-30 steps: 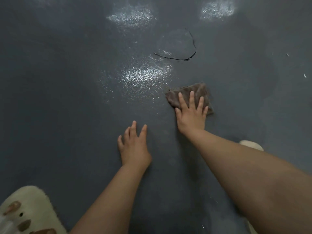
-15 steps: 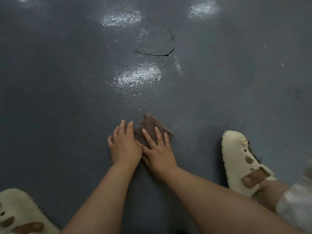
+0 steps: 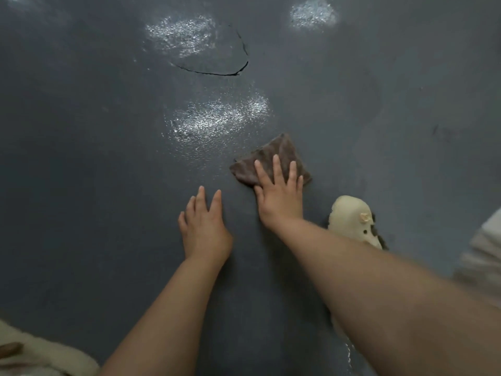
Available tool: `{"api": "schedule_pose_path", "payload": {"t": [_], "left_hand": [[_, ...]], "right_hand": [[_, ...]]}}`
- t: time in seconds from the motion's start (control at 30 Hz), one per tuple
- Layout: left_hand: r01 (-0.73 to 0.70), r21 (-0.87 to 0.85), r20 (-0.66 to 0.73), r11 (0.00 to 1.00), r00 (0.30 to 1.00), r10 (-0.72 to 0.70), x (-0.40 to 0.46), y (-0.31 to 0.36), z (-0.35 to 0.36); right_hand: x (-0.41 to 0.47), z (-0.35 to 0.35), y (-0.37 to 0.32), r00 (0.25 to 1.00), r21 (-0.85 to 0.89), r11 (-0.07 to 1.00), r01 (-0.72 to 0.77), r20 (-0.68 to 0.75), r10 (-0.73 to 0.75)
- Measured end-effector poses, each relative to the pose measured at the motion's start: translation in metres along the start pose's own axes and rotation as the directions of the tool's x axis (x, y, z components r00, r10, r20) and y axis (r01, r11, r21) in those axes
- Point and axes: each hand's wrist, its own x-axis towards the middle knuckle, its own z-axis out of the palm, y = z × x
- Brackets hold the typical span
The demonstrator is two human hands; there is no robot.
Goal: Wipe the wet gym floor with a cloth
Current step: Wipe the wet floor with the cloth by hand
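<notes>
Wiping: a cloth (image 3: 271,161) was pressed to the floor (image 3: 81,185) by the right hand (image 3: 280,196)
Right hand: laid palm down on the near part of the cloth, fingers (image 3: 276,169) straight and spread apart; nothing was curled round or pinched
Left hand (image 3: 203,226): laid flat on the bare floor, fingers straight and close together, nothing held; it was kept apart from the cloth, to the left of it and nearer the person
Cloth: brown, folded flat, set on the floor right of centre; its far corner and left edge were left uncovered by the hand
Cloth position: just beyond the right hand's knuckles, at the near right edge of a wet patch (image 3: 217,118), above and to the left of a shoe (image 3: 352,221)
Floor: dark grey and finely textured; a curved crack (image 3: 217,73) was seen beyond the wet patch
Wet patches: two further shining patches were seen beyond it, one above the crack (image 3: 181,33) and one at upper right (image 3: 313,13)
Shoe: cream, with holes on top, seen just right of the right forearm and partly hidden by it
Lower left: a second cream shoe (image 3: 48,354) was cut off by the corner of the view
Right edge: pale fabric (image 3: 482,253) was seen, blurred
</notes>
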Motion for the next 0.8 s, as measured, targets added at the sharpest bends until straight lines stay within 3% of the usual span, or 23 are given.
{"api": "schedule_pose_path", "payload": {"t": [0.13,0.23,0.43,0.63,0.8], "left_hand": [[-0.02,-0.013,0.046,1.0,0.999,0.02,0.0,0.021,0.0],[-0.071,0.022,0.079,0.997,0.994,0.069,0.005,0.036,0.0],[-0.165,0.103,0.111,0.981,0.982,0.153,0.019,0.057,0.001],[-0.245,0.214,0.174,0.946,0.962,0.21,0.033,0.071,0.001],[-0.303,0.269,0.181,0.914,0.948,0.261,0.051,0.09,-0.003]], "right_hand": [[-0.05,0.034,-0.009,0.991,0.052,0.994,-0.095,-0.088,0.1],[-0.064,0.041,-0.006,0.988,0.094,0.984,-0.154,-0.003,0.155],[-0.014,0.013,0.033,1.0,0.033,0.999,-0.011,-0.011,0.012],[0.067,-0.05,0.082,0.992,0.039,0.993,-0.108,0.069,0.105],[0.032,-0.027,0.072,0.987,0.041,0.987,-0.154,-0.046,0.156]]}}
